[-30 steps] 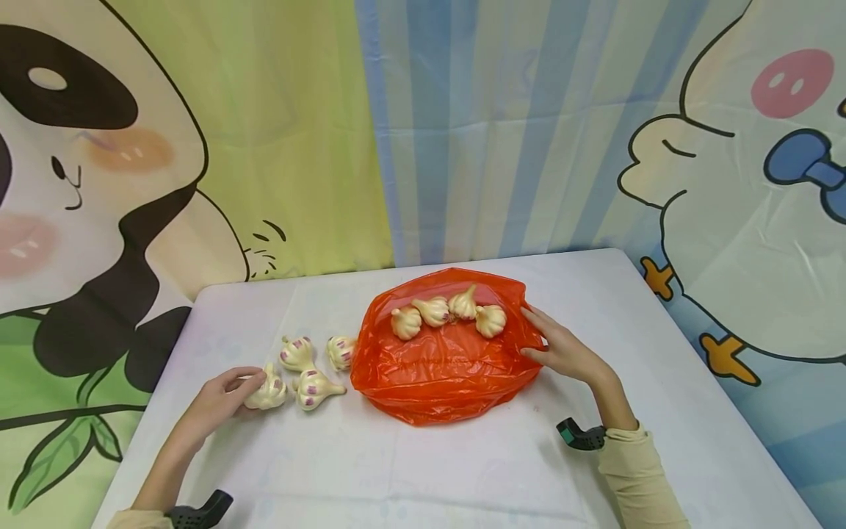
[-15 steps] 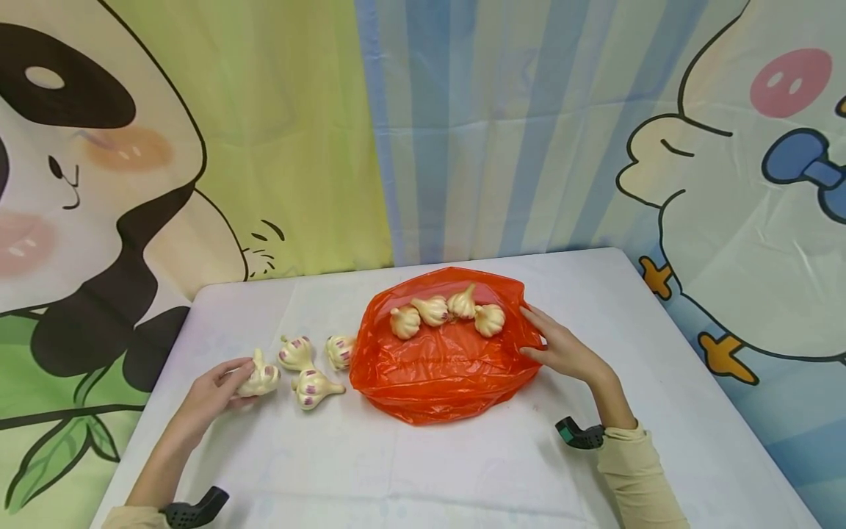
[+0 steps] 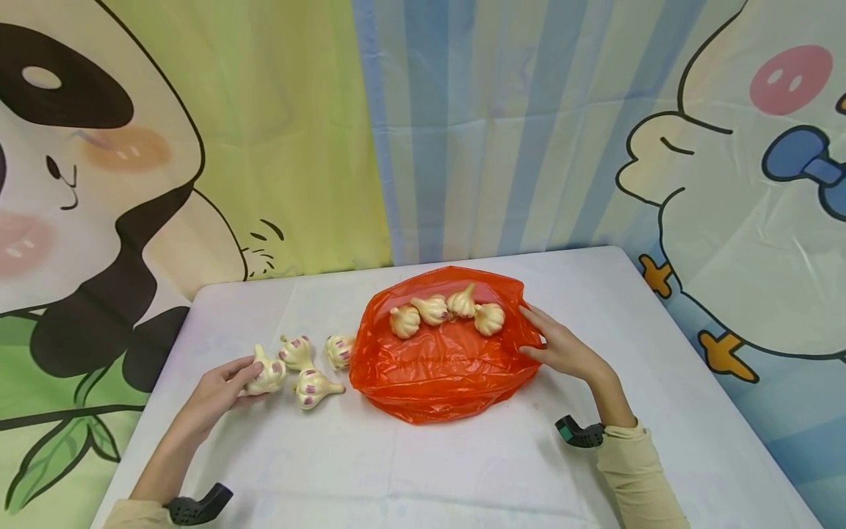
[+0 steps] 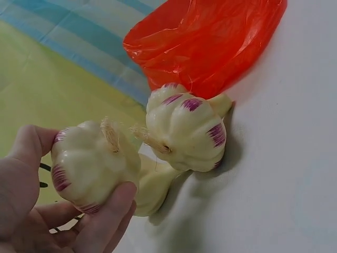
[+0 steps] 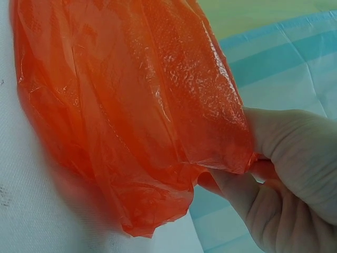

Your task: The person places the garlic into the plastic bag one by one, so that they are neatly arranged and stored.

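In the head view my left hand (image 3: 221,393) holds a cream garlic bulb (image 3: 267,371) with purple streaks, stem pointing up and away. Thumb and fingers grip its sides in the left wrist view, where the root tuft of the bulb (image 4: 92,163) shows. Close to its right lie a garlic bulb (image 3: 297,353) and a second garlic bulb (image 3: 313,389). A third garlic bulb (image 3: 338,352) sits against the red plastic bag (image 3: 436,397). My right hand (image 3: 565,349) holds the bag's right edge, thumb and fingers on the plastic (image 5: 131,105). Some fingertips are hidden by the bag.
Several garlic bulbs (image 3: 432,311) form a row inside the spread-out bag, toward its far side. Everything lies on a white-covered table (image 3: 463,477). A printed curtain (image 3: 456,132) hangs behind the table's far edge.
My left hand shifted the held garlic bulb a little left, then back right beside the loose bulbs; its stem has tipped more upright. The right hand and bag have stayed put.
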### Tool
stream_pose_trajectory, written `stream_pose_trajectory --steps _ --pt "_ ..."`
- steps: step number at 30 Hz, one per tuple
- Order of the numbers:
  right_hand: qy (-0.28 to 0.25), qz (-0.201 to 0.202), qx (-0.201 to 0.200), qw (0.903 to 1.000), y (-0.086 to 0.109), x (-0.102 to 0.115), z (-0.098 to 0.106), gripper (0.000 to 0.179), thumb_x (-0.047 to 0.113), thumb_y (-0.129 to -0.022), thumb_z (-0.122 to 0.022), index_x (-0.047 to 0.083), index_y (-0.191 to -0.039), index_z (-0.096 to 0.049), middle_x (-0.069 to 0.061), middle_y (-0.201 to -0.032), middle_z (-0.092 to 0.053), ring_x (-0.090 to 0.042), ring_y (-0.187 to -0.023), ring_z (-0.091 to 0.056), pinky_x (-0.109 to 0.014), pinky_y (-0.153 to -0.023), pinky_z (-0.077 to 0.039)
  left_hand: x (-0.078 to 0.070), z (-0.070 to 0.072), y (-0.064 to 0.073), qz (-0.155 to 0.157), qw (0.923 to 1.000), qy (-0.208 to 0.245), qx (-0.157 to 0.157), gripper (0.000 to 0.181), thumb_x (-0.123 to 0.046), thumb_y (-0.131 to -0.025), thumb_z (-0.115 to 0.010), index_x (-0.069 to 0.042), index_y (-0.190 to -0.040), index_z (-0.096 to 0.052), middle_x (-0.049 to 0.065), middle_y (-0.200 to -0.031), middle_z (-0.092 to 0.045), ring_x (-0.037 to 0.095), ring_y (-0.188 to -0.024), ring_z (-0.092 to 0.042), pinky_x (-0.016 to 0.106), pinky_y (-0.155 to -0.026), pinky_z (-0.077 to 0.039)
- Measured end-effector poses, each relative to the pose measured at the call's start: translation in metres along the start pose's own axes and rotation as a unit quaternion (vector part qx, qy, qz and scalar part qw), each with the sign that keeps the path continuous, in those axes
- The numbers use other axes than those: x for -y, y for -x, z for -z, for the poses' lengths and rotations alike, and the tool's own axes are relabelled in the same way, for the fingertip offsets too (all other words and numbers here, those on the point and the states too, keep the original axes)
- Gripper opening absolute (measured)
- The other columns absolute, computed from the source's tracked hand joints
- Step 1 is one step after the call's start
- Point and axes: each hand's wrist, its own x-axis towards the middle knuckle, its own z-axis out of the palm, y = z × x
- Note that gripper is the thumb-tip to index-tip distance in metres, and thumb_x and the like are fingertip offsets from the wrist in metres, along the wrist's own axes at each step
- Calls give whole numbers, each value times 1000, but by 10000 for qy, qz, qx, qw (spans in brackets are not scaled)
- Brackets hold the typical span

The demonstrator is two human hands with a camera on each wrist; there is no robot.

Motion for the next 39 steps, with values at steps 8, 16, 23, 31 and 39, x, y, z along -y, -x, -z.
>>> stream_pose_trajectory --steps 8,16,23,31,39 --pt "2 -86 17 10000 0 1 1 76 12 -90 -67 -1 -152 -24 -24 -160 -18 -46 -144 -25 -58 -108 -36 -2 -3 1 66 9989 -458 17 71 -39 -97 -56 5 -147 -30 29 -143 -40 -4 -87 -59 20 -75 -56" --pt "20 -90 16 10000 1 0 1 76 13 -91 -67 -1 -152 -24 -24 -160 -17 -46 -143 -26 -58 -107 -38 0 -3 5 -485 9980 -411 -13 66 -32 -94 -64 -1 -144 -34 26 -141 -42 -5 -88 -59 20 -75 -55" --pt "24 -99 5 9999 1 0 2 76 13 -91 -67 0 -152 -23 -25 -160 -17 -46 -143 -26 -58 -107 -38 -5 -1 5 -537 9983 -181 119 68 -33 -92 -66 -6 -145 -33 21 -146 -33 0 -92 -62 19 -77 -54" --pt "18 -105 17 9999 2 -1 2 76 14 -91 -67 0 -152 -23 -25 -160 -17 -46 -143 -26 -58 -106 -39 -14 -4 10 -627 9975 162 274 66 -32 -96 -61 -4 -148 -31 18 -148 -30 -3 -95 -60 17 -80 -51" --pt "-3 -32 -5 10000 2 1 3 76 14 -91 -67 -1 -152 -24 -25 -159 -18 -47 -143 -26 -58 -106 -39 -27 -9 19 -881 9961 12 -93 60 -34 -96 -60 -6 -144 -38 20 -148 -33 -6 -96 -60 16 -81 -50"
